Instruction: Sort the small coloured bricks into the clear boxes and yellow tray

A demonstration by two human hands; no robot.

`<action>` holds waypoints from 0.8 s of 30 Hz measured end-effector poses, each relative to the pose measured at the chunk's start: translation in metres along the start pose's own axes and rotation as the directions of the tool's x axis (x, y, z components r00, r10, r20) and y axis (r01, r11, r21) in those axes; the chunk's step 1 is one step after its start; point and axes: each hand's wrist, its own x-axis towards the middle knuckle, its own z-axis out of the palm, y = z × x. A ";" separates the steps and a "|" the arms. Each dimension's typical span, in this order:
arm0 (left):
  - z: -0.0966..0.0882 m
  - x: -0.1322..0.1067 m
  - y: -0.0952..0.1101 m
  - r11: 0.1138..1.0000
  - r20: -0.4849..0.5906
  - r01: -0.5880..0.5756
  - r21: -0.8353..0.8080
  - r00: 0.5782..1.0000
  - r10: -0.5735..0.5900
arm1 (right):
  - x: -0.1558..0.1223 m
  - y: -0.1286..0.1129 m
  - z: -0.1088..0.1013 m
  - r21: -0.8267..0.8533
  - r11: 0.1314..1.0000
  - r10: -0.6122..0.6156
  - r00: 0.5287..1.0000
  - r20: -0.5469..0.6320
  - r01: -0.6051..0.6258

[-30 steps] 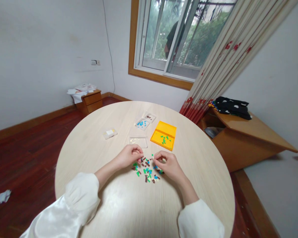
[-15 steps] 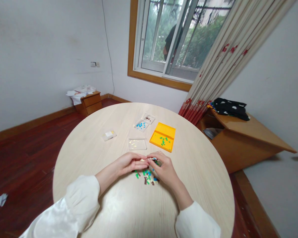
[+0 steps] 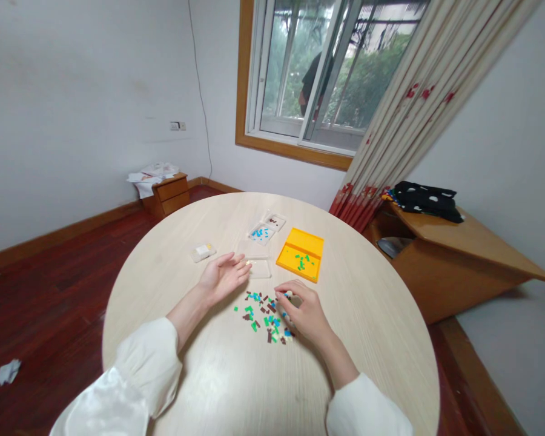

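Note:
My left hand (image 3: pixel 224 277) is turned palm up, its fingers stretched out and apart, at the near left side of a clear plastic box (image 3: pixel 261 272). A few cream pieces (image 3: pixel 249 263) show by its fingertips. My right hand (image 3: pixel 303 307) hovers at the right edge of a loose pile of small building bricks (image 3: pixel 267 318), with thumb and forefinger pinched together. Whether a tiny piece sits in that pinch I cannot make out. Green, brown, blue and cream bricks make up the pile, and the right hand hides part of it.
A yellow case (image 3: pixel 298 263) with green bricks lies open behind the pile. Farther back are clear boxes with blue bricks (image 3: pixel 260 232) and brown bricks (image 3: pixel 274 221). A small closed clear box (image 3: pixel 204 252) sits at left on the round table (image 3: pixel 236 387). A person (image 3: pixel 312 85) is outside the window.
My left hand has moved left and away from my right hand, opening palm up toward the clear box. The pile is now more exposed. The right hand stays over its right side.

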 end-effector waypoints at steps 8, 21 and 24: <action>-0.006 0.007 -0.004 0.988 -0.135 -0.071 0.140 0.987 0.090 | 0.002 0.008 -0.005 -0.032 0.998 0.045 0.999 0.014 -0.045; -0.012 0.008 -0.008 0.888 -0.022 -0.191 0.418 0.975 0.221 | 0.001 0.002 -0.012 -0.023 0.989 0.146 0.945 0.292 -0.145; -0.014 0.010 -0.012 0.723 0.097 -0.296 0.624 0.948 0.304 | -0.001 0.001 -0.014 -0.021 0.984 0.170 0.884 0.436 -0.179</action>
